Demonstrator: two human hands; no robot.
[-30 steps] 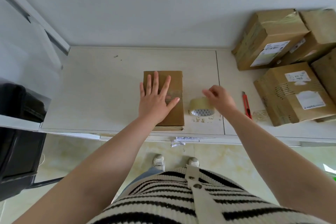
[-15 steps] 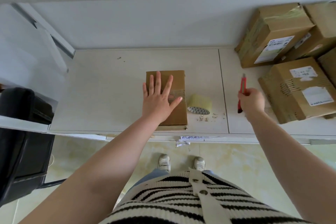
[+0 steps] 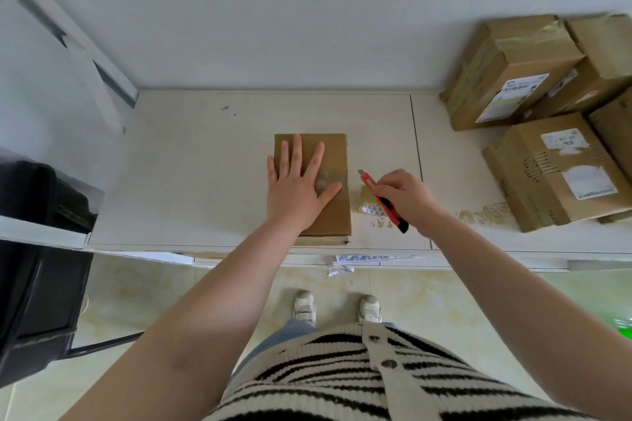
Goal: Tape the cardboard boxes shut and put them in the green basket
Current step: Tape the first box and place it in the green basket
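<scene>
Box [image 3: 328, 161] under flat left hand [image 3: 297, 191]; right hand [image 3: 403, 196] grips cutter [image 3: 381, 200].

You have one flat cardboard box [image 3: 328, 161] on the white table [image 3: 205, 164] in front of you, and at least four more stacked boxes [image 3: 513, 79] at the far right. You see one roll of tape [image 3: 367, 203], one red utility knife [image 3: 383, 200], two hands and two white shoes [image 3: 304, 306] below.

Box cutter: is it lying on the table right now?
No, the right hand grips the box cutter above the tape roll, blade toward the box.
</scene>
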